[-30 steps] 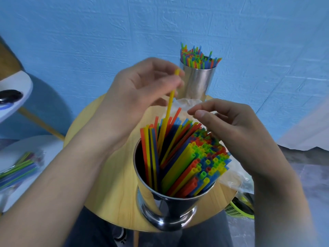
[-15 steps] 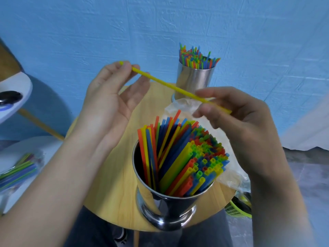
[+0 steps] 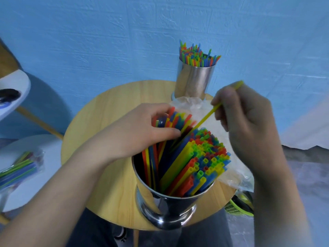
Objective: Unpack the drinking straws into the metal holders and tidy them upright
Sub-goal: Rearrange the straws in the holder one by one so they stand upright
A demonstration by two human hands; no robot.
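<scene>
The right hand (image 3: 245, 125) now holds the yellow straw (image 3: 206, 117) alone, pinched between thumb and fingers. Half a second ago this straw lay almost level between both hands. Now it is tilted, with its low end down at the packed straws (image 3: 204, 157) in the near holder (image 3: 170, 205).

The left hand (image 3: 140, 134) has let go of the straw's end and has come down to the holder. Its fingers and thumb are curled around the leaning straws (image 3: 176, 118) on the far left side and seem to pull them aside. A dark gap shows between the two groups.

I judge that the person is making room so that the single straw can go in straight. The near holder is full but not yet tidy, because many straws slant to the right.

Behind it on the round surface (image 3: 99, 122) lies a clear wrapper (image 3: 188, 104). The far holder (image 3: 194, 81) stands filled and upright. At the far left, another packet (image 3: 19, 166) is still not opened.
</scene>
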